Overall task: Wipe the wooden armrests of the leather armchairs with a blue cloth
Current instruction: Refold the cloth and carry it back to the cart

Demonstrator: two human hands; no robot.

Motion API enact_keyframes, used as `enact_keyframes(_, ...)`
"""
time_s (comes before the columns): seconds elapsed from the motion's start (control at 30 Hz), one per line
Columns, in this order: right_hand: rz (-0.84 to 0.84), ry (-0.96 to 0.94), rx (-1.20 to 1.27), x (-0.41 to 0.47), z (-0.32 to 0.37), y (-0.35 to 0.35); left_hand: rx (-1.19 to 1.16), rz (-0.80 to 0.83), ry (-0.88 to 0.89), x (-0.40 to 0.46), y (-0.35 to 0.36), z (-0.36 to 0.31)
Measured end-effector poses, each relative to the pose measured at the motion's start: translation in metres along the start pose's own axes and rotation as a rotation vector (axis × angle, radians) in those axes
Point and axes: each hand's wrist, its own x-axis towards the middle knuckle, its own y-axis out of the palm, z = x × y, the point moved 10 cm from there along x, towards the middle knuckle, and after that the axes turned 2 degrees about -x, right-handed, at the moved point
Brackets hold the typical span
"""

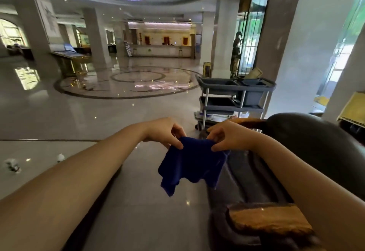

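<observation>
One head-worn wide-angle view looks forward and slightly down, close over the forearms, across a lobby floor (122,116).

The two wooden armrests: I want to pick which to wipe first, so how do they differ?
The near armrest lies low and close, its broad, light brown top in plain view; the far armrest sits beyond the hands, mostly hidden behind the right hand. The near one is below the right forearm; the far one is beside the cart. Both are wood on the dark armchair, and the cloth touches neither.
</observation>
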Motion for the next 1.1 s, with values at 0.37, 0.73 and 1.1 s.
enact_keyframes(0.37,0.053,-0.022,-0.027,0.257,-0.072,-0.040,-0.050,-0.050,0.008,0.169,-0.152,0.131)
enact_keyframes(0.73,-0.021,0.092,-0.038,0.479,-0.144,-0.120,0.018,0.002,0.095,0.361,-0.323,0.207)
enact_keyframes(1.1,-0.078,0.120,-0.063,0.717,-0.316,-0.205,0.047,0.015,0.141,0.624,-0.446,0.281)
